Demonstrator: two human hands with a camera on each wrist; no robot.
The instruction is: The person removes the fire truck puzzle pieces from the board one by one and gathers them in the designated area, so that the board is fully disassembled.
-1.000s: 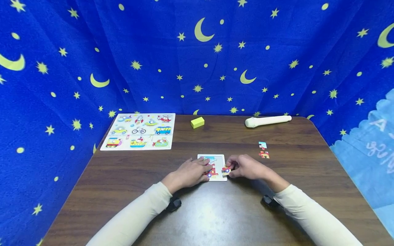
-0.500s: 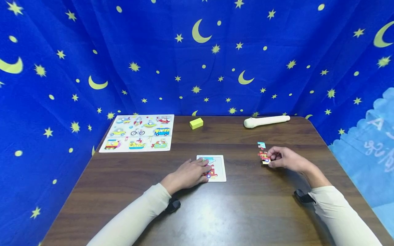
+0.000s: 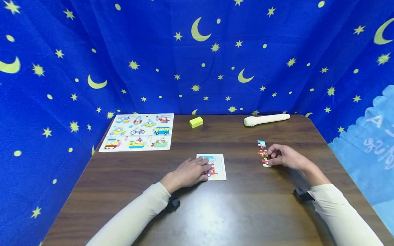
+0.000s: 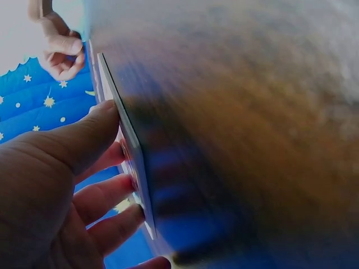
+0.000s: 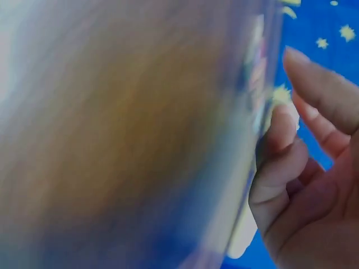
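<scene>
A small white-framed jigsaw tray (image 3: pixel 220 174) with a partly filled picture of a red vehicle lies mid-table. My left hand (image 3: pixel 189 173) rests on its left side, fingers spread over the picture and thumb near the front edge, as the left wrist view shows too. Further right, a jigsaw piece with a wheel (image 3: pixel 265 164) lies at the fingertips of my right hand (image 3: pixel 284 157). In the right wrist view, the thumb and fingers stand apart with nothing between them. Just behind are a red and yellow jigsaw piece (image 3: pixel 262 153) and a light blue one (image 3: pixel 261 143).
A peg puzzle board (image 3: pixel 144 136) with vehicle pictures lies at the back left. Along the back edge are a yellow block (image 3: pixel 196 122) and a cream-coloured stick with a rounded end (image 3: pixel 266 119). A blue curtain (image 3: pixel 160 51) with stars and moons hangs behind the table.
My right hand has carried the wheel piece from the tray's right edge to the pieces on the right and let it go there. My left hand has stayed on the tray.
</scene>
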